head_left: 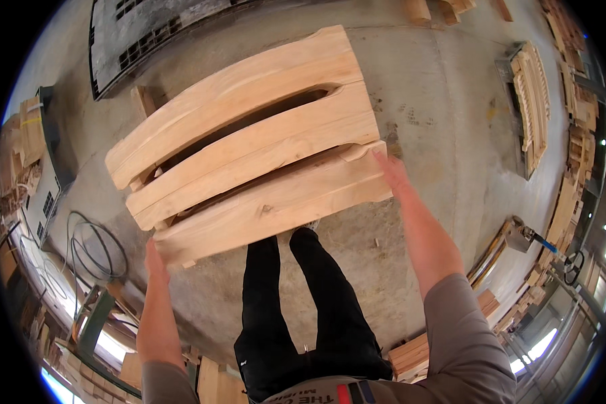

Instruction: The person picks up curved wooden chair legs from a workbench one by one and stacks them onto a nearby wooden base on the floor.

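Observation:
Three thick, pale wooden beams with notched ends lie side by side in front of me, raised on wood below: the far beam (242, 94), the middle beam (256, 151) and the near beam (269, 209). My left hand (155, 260) grips the left end of the near beam, its fingers partly hidden by the wood. At the opposite end, my right hand (394, 174) holds the same beam with its fingers against the end and upper edge. Narrow dark gaps separate the beams, and the near one has a knot on its face.
Concrete floor (438, 114) surrounds the stack. Beyond it stands a large grey slotted metal plate (175, 40). A coiled hose (97, 249) lies at the left. Stacked timber (532, 101) sits at the right, with a blue-handled tool (542, 242) nearer me.

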`<action>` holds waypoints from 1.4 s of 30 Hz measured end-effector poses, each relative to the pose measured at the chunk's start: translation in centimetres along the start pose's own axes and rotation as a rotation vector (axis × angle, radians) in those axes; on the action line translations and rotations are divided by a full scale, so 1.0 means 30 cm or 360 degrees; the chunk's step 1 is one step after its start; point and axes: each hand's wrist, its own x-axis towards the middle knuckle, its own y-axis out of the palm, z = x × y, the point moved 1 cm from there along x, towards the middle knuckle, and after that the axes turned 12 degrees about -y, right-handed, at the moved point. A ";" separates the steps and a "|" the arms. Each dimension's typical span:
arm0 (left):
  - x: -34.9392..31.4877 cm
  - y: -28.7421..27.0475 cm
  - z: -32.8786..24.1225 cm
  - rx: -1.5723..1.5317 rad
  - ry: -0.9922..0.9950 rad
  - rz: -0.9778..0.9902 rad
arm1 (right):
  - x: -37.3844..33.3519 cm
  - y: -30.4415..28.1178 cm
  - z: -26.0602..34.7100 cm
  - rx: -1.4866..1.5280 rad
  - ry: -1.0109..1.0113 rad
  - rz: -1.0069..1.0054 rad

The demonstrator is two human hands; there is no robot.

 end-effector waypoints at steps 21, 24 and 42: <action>0.066 0.000 0.008 0.0064 -0.0072 -0.0114 | 0.103 0.009 -0.048 0.0159 0.0209 0.0187; 0.029 0.017 0.027 -0.0044 -0.0125 -0.0067 | 0.082 0.015 -0.045 0.0140 -0.0007 0.0178; 0.060 -0.010 0.003 -0.0212 -0.0336 0.0162 | 0.062 0.021 0.014 0.0064 0.0190 0.0176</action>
